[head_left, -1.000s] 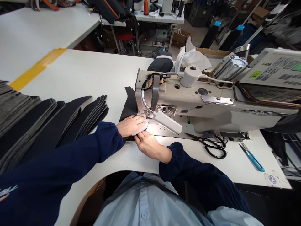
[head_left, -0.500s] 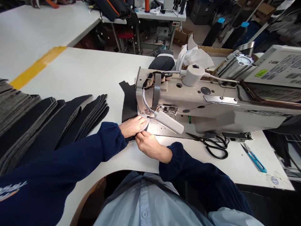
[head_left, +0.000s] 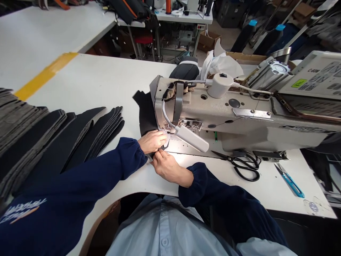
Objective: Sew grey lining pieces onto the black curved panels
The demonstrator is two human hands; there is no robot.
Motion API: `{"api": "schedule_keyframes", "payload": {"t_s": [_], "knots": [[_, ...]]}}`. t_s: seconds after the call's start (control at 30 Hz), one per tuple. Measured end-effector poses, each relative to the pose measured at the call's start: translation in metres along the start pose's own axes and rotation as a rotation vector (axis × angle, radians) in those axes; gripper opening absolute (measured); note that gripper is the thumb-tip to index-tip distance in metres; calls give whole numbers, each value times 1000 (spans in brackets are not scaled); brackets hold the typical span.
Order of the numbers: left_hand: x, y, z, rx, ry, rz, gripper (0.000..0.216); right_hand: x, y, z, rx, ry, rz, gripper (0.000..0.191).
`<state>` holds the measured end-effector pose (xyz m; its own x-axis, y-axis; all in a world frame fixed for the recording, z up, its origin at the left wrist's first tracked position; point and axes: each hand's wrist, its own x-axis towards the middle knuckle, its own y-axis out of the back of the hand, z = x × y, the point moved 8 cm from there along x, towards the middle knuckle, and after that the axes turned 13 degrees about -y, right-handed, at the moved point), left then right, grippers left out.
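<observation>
A black fabric piece (head_left: 147,111) lies under the head of the sewing machine (head_left: 186,103), its far end reaching onto the table at left. My left hand (head_left: 152,141) is closed over this piece beside the needle area, fingertips pressed down and thumb hidden. Close to its fingertips, a small light-grey piece (head_left: 167,139) lies on the black fabric. Nearer my body, my right hand (head_left: 166,165) pinches the near edge of the black fabric. The needle tip is too small to make out.
Stacks of dark curved pieces (head_left: 77,138) cover the table's left. A lamp (head_left: 192,138) hangs right of the needle area. Black scissors (head_left: 246,165) and blue thread snips (head_left: 290,180) lie at right. White material (head_left: 220,64) and a dark padded item (head_left: 185,69) sit behind the machine.
The black fabric has shifted and turned slightly under the machine head. My left hand has slid a little toward me, showing more of the grey piece. My right hand has moved slightly left.
</observation>
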<state>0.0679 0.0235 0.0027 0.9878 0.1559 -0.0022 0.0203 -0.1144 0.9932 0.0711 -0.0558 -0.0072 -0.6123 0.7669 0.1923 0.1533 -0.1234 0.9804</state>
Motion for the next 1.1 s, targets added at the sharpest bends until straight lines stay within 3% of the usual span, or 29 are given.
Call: {"api": "schedule_keyframes", "payload": {"t_s": [0.27,0.53,0.9,1.1], "knots": [[0,-4,-8,-7,121,102,22,4,-13,13,27,-55,35,29],[-9,1,-8,-96,94,148,31,9,-24,26,51,-134,62,33],[2,-6,-38,-110,170,54,20,16,-23,49,141,-248,95,34],[1,-7,-34,-107,198,77,21,14,-25,46,128,-250,112,39]]}}
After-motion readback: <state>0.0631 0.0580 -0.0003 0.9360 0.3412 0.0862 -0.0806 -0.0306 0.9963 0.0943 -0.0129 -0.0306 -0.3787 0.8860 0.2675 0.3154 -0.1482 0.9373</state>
